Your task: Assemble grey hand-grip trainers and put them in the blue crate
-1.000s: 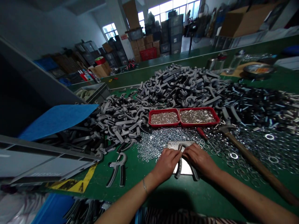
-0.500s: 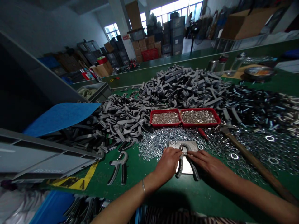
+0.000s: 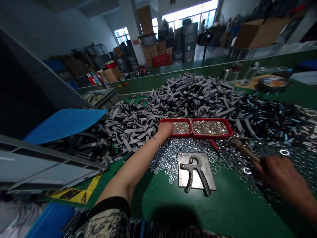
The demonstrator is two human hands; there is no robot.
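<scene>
Trays hold metal bits (left hand at one).

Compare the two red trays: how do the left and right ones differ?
The left tray holds fine metal pieces; the right tray, longer metal pins. The left hand covers part of the left tray; no hand covers the right tray. Both are red, standing side by side.

A green workbench carries a heap of gray handle parts — nearer lie scattered metal rings, two adjoining red trays, a flat metal plate and, at left, yellow-and-black tape.
</scene>
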